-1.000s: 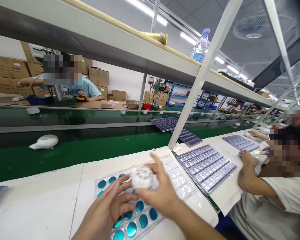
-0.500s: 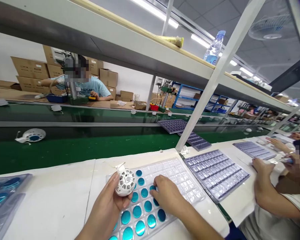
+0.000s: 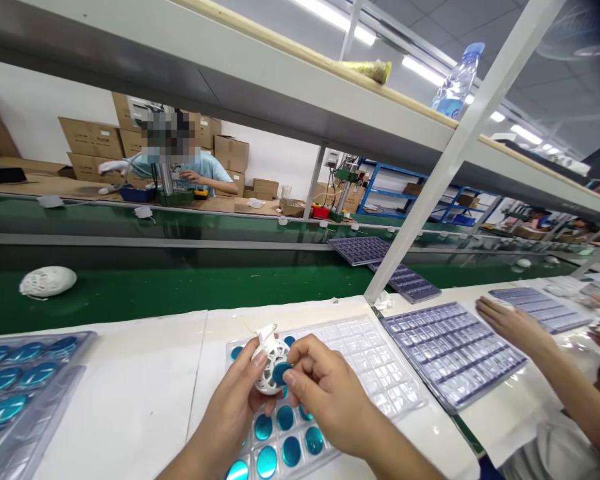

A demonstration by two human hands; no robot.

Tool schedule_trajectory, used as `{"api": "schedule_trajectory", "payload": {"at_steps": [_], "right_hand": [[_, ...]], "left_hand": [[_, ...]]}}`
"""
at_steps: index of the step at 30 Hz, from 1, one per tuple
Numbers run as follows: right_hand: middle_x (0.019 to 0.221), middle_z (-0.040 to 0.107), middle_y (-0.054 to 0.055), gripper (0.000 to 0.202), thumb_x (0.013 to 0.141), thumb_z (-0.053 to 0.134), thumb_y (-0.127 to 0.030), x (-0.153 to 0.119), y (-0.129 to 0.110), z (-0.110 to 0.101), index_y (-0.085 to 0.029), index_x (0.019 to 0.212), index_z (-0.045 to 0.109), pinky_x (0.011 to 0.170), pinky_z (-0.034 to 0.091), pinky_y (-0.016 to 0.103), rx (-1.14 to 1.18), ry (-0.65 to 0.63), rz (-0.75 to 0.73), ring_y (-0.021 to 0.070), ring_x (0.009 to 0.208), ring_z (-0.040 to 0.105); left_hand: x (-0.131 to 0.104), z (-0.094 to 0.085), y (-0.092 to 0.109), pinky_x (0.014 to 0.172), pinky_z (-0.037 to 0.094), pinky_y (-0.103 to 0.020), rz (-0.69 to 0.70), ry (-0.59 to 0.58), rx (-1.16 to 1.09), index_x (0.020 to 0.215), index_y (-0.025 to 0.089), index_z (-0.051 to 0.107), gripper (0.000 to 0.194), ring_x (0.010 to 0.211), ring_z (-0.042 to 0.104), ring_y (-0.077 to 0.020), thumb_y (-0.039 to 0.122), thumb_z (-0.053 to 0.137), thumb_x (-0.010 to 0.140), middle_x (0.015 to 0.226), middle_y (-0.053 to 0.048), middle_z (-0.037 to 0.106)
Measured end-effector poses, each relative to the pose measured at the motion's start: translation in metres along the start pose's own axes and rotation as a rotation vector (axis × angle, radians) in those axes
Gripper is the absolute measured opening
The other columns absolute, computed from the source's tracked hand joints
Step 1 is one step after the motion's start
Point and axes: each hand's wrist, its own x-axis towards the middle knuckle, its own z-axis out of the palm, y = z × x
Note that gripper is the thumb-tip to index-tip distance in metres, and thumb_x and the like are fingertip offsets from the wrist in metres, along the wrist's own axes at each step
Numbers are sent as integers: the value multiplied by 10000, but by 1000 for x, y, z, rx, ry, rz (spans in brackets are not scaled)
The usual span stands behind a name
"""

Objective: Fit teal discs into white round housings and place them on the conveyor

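Observation:
My left hand (image 3: 234, 399) is closed around a small white slotted plastic housing (image 3: 266, 383) with a short bracket sticking up at its top. Between the thumb and fingers of my right hand (image 3: 333, 393) is a shiny blue disc (image 3: 281, 373), held at the face of the housing. Whether the disc touches the housing or is seated in it, I cannot tell. Below both hands lies a clear plastic tray (image 3: 387, 363) with several blue discs (image 3: 267, 461) in its near-left pockets; my hands cover some of them.
Another tray of larger blue discs (image 3: 17, 379) sits at the left. Stacked clear trays (image 3: 455, 353) lie right, beside a white post (image 3: 420, 200). A white housing (image 3: 49, 281) rests on the green conveyor (image 3: 145, 293). A co-worker's arm (image 3: 535, 333) reaches in from the right.
My right hand has lifted a blue disc from the tray and brought it to the housing in my left hand. The conveyor's white housing differs in look. The co-worker's arm at right reaches toward the stacked trays.

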Motion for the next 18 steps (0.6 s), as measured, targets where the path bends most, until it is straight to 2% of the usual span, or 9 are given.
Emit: {"api": "schedule_trajectory", "payload": {"at_steps": [6, 13, 16, 18], "right_hand": [[591, 554, -71, 54, 885, 541, -179, 5, 6, 4, -232, 895, 542, 542, 369, 228, -167, 73, -20, 125, 550, 522], [581, 542, -75, 61, 878, 540, -181, 3, 8, 6, -237, 902, 536, 543, 361, 231, -153, 74, -19, 128, 539, 510], [587, 523, -81, 77, 880, 542, -174, 2, 9, 6, -238, 918, 524, 549, 344, 231, -171, 75, -27, 125, 550, 491], [565, 479, -95, 92, 887, 552, -188, 3, 11, 5, -240, 952, 515, 529, 321, 229, -148, 67, 5, 121, 535, 463]], "left_hand": [[-4, 4, 3, 513, 410, -250, 3, 19, 27, 1297, 199, 530, 518, 593, 483, -125, 445, 648, 857, 779, 4, 599], [-4, -6, -2, 564, 435, -265, -24, 79, 65, 1399, 181, 434, 670, 657, 511, -155, 470, 662, 838, 812, -13, 624], [-5, -8, -2, 603, 454, -264, 7, 49, 147, 1401, 200, 427, 719, 702, 531, -165, 481, 706, 802, 845, -19, 632], [-5, -7, 0, 597, 453, -258, 34, 13, 216, 1358, 207, 468, 681, 686, 524, -159, 468, 729, 784, 811, -8, 619]]}}
